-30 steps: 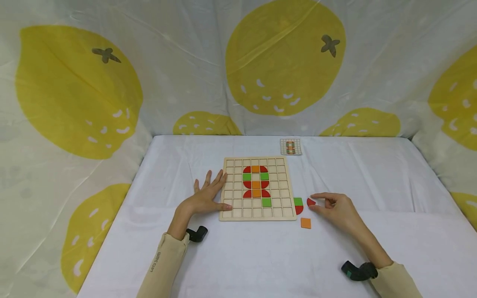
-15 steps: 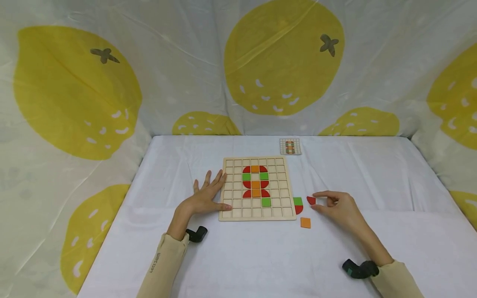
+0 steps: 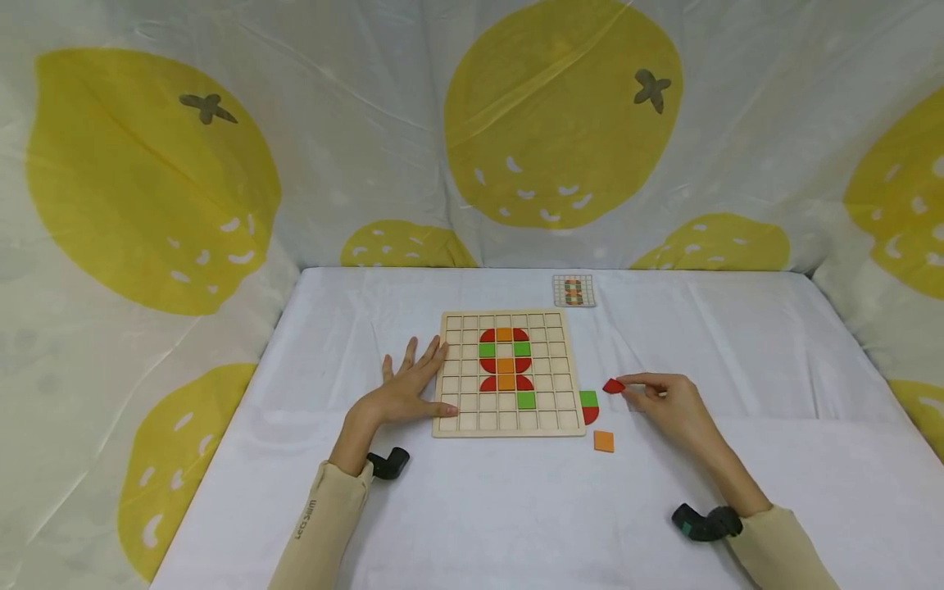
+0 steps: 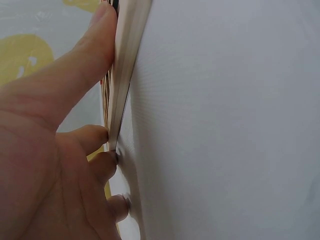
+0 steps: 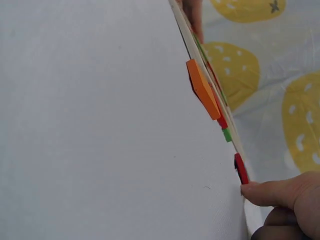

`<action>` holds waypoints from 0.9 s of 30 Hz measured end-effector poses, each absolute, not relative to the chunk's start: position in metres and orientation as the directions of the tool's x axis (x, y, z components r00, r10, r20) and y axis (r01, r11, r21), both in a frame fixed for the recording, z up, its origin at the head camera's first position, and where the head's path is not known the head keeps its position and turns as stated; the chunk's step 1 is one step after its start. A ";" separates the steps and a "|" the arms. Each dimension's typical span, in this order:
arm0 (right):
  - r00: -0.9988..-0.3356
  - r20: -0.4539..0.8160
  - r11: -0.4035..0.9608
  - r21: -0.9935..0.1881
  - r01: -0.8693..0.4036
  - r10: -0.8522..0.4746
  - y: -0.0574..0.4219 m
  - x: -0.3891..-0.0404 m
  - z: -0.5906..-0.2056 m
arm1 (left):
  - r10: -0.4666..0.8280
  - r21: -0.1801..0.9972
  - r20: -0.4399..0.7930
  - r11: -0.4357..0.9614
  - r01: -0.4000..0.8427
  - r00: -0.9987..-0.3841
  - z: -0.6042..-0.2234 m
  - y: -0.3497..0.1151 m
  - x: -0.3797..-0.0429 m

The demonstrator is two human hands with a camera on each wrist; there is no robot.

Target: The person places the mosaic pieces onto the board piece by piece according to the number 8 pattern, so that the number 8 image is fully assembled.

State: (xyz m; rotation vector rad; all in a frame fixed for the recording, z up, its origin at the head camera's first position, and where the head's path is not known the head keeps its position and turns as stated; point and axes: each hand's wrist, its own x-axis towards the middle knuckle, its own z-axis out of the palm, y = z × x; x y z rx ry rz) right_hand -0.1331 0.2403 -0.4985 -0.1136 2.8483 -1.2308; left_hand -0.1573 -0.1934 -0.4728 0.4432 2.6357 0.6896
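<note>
A wooden grid board (image 3: 555, 421) lies on the white cloth, with several red, orange and green tiles set in its cells. Spread along its left edge, my left hand (image 3: 401, 397) touches the board with straight fingers and thumb. To the right of the board, my right hand (image 3: 673, 408) pinches a red quarter-round tile (image 3: 612, 386) between thumb and fingertips. The right wrist view shows the thumb against this red tile (image 5: 241, 169). Close by are a green square tile (image 3: 588, 399), a red quarter-round tile (image 3: 591, 415) and an orange square tile (image 3: 603, 442).
A small pattern card (image 3: 574, 291) lies behind the board, toward its right. White cloth (image 3: 487, 508) covers the table. Behind and at the sides hangs a lemon-print curtain (image 3: 398, 164). Each wrist wears a black camera mount (image 3: 706, 522).
My right hand has turned the pinched red tile and moved it slightly away from me, farther from the loose green and red tiles. The left hand has stayed on the board's edge.
</note>
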 end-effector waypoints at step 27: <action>-0.978 -0.044 0.639 -0.763 -0.098 -0.203 0.230 -0.154 -0.501 | 0.389 0.510 -0.281 0.835 0.207 -0.878 -0.472 -0.192 -0.157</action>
